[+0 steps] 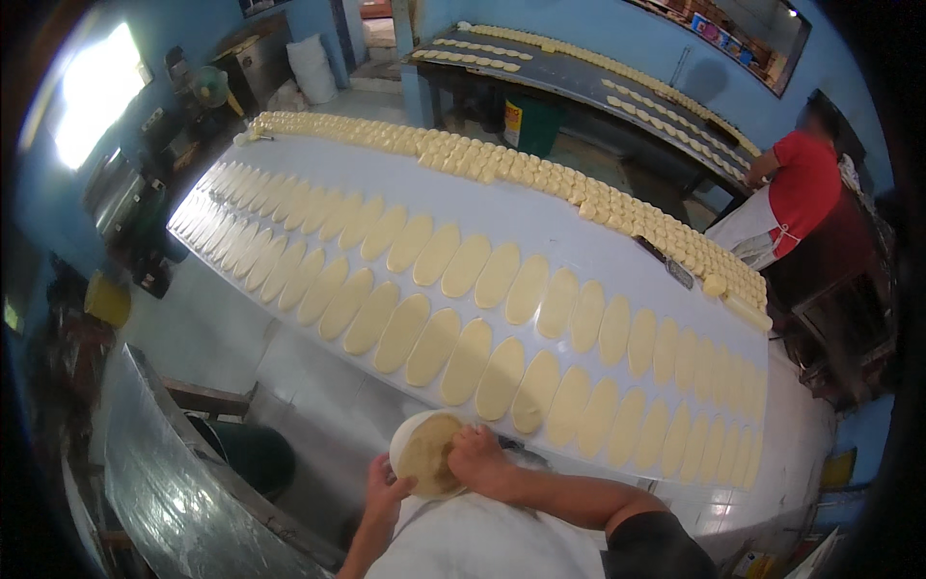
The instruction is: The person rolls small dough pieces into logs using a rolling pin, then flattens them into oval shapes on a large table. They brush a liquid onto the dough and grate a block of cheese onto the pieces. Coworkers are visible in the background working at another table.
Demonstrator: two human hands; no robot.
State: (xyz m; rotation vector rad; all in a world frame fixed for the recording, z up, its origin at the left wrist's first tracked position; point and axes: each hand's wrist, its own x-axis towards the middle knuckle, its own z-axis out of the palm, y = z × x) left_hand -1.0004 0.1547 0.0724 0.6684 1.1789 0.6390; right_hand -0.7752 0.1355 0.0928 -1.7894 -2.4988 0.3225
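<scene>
Close to my body, my left hand (388, 484) grips the side of a round white bowl (398, 436), its thumb over the rim. Light brown, grainy-looking filling (424, 458) covers the inside of the bowl. My right hand (476, 457) is curled into the bowl at its right side; its fingertips are hidden in the filling or behind the knuckles. Just beyond the bowl, two long rows of flat, oval dough pieces (466, 361) lie across a white table (540, 232). Their tops look plain and smooth.
Small dough lumps (540, 174) line the table's far edge, with a dark-handled tool (666, 262) beside them. A person in a red shirt (808, 169) stands at a second dough-laden table (569, 82). A metal-topped surface (183, 473) and a dark green bin (253, 454) stand at left.
</scene>
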